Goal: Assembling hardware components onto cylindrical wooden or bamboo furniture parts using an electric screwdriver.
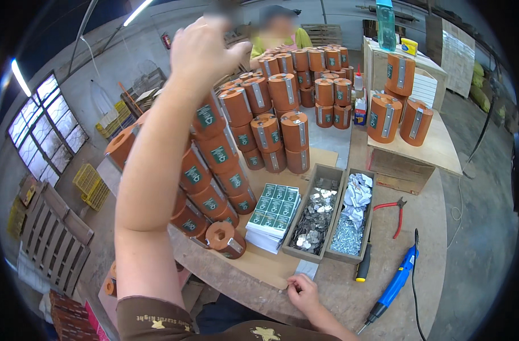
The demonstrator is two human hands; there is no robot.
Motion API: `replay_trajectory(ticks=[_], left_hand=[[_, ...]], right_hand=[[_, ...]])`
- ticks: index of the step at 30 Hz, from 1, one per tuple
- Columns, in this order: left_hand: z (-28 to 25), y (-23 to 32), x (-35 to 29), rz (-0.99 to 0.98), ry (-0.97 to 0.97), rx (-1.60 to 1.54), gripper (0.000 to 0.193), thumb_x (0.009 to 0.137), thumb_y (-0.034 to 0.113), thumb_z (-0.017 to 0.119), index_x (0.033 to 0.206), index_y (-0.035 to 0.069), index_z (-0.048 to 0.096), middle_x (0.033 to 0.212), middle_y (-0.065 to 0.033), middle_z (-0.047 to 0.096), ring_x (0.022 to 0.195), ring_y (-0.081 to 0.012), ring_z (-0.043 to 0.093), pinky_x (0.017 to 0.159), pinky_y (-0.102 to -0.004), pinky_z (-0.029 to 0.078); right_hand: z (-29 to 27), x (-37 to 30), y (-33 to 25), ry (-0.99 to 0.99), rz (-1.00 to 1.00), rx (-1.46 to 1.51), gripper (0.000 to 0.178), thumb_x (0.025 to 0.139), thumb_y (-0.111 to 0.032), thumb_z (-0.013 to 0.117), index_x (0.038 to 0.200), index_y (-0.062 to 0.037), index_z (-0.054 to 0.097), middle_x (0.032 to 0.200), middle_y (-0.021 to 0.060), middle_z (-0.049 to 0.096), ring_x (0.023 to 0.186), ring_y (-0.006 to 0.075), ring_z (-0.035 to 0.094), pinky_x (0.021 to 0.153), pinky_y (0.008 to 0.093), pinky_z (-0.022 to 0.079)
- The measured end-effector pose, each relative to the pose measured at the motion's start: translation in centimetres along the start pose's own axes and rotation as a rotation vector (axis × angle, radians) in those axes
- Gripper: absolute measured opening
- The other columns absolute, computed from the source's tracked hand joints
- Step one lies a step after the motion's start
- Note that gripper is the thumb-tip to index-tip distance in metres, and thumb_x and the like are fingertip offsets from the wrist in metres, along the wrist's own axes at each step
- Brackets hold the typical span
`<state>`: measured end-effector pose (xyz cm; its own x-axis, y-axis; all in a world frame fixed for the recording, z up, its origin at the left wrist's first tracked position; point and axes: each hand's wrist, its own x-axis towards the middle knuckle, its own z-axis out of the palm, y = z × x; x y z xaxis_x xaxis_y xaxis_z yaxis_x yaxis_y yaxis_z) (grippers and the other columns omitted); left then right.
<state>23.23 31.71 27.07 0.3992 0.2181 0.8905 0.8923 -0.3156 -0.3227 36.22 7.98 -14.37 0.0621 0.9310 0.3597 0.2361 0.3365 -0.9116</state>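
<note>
Aloft, left hand (pixel 206 52), thumb spread, grip unclear through blur — right hand (pixel 303 292), fingers curled in, seemingly empty, beside cardboard (pixel 257 263).

We see orange-brown cylinders (pixel 219 154) with green labels and metal strips, stacked in columns; one single cylinder (pixel 232 248) stands in front, its hollow end up.

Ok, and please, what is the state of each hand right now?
Left hand: raised, thumb apart; fingertips blurred, so its grip cannot be told.
Right hand: loosely closed at the edge of the table, nothing visible in it.
</note>
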Motion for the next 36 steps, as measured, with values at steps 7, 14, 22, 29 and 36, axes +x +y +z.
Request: replay_trajectory(ticks=[7,14,22,29,36], left_hand=[[-0.6,-6.5,-2.8,-0.455,-0.924,0.035,0.077,0.063,0.066,0.054,0.104,0.001,0.061,0.117,-0.0156,0.052,0.117,-0.0275,0.041,0.1,-0.0551,0.02],[0.1,-4.5,-4.5,-0.339,-0.828,0.119,0.062,0.06,0.057,0.064,0.089,0.002,0.065,0.106,-0.0125,0.057,0.106,-0.0274,0.05,0.101,-0.0498,0.022],[-3.9,-2.6,-5.7,-0.167,-0.428,-0.181,0.047,0.059,0.037,0.072,0.091,0.004,0.065,0.119,-0.0136,0.048,0.114,-0.0276,0.042,0.097,-0.0454,0.032],[-12.7,6.9,-14.9,0.135,-0.501,-1.056,0.038,0.052,0.021,0.08,0.066,0.002,0.051,0.116,-0.0193,0.046,0.109,-0.0341,0.045,0.091,-0.0408,0.037],[-14.4,14.3,-28.2,0.109,-0.823,-1.244,0.038,0.056,0.02,0.077,0.077,-0.001,0.053,0.119,-0.0163,0.043,0.113,-0.0365,0.04,0.09,-0.0424,0.039]], right_hand=[[-0.1,-0.3,-0.3,0.008,-0.035,-0.022,0.013,0.069,0.005,0.053,0.079,-0.0008,0.058,0.071,0.0083,0.056,0.056,0.0146,0.056,0.05,0.0238,0.045],[0.3,-1.1,-0.8,0.104,-0.055,-0.065,0.01,0.07,0.005,0.054,0.078,0.0,0.058,0.07,0.0063,0.056,0.056,0.0105,0.052,0.05,0.0215,0.043],[-4.2,-1.9,-9.5,0.157,-0.274,-0.09,0.016,0.067,0.01,0.052,0.079,0.0008,0.059,0.075,0.0093,0.058,0.067,0.0165,0.057,0.058,0.0246,0.046],[-12.9,-3.0,-8.8,0.459,-0.154,-0.382,0.012,0.067,0.008,0.052,0.076,0.0008,0.057,0.077,0.0111,0.056,0.064,0.0195,0.055,0.055,0.025,0.045],[-15.5,-3.8,-3.6,0.472,0.403,-1.018,0.033,0.071,-0.013,0.063,0.099,-0.0018,0.051,0.099,0.0181,0.048,0.096,0.0335,0.045,0.082,0.0422,0.038]])
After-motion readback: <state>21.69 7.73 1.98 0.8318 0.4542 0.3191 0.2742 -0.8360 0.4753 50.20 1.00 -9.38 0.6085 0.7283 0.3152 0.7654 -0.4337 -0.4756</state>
